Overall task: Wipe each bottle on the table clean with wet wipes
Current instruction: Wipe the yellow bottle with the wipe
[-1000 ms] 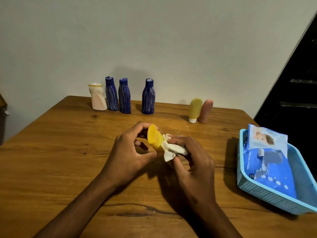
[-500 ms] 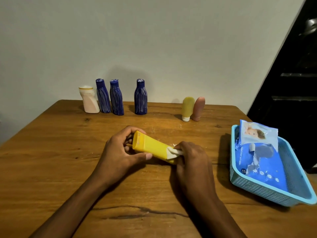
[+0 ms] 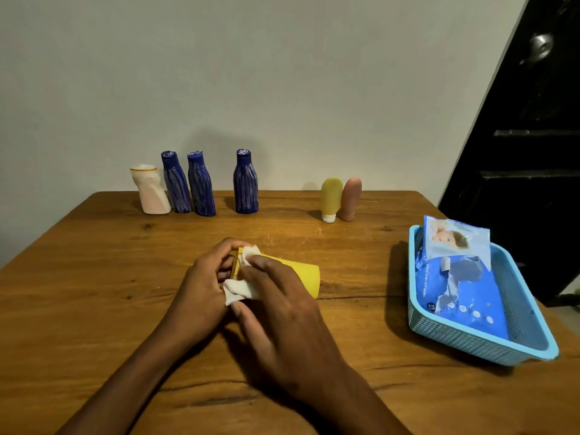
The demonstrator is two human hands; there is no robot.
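Observation:
A yellow bottle [image 3: 298,276] lies sideways over the middle of the wooden table [image 3: 94,277]. My left hand [image 3: 201,293] grips its left end, fingers curled round it. My right hand [image 3: 282,312] holds a white wet wipe [image 3: 243,288] wrapped over that same end of the bottle. Against the wall stand a pale pink bottle [image 3: 150,193], three dark blue bottles [image 3: 176,183] [image 3: 201,185] [image 3: 245,183], a yellow-green tube [image 3: 330,199] and a pink tube [image 3: 350,198].
A light blue plastic basket [image 3: 489,343] sits at the table's right edge and holds a blue wet wipes pack [image 3: 461,287]. A dark door or cabinet [image 3: 533,152] stands behind it on the right.
My right hand slid the wipe from the bottle's right end to its left end, next to my left hand. The bottle's right end now shows bare.

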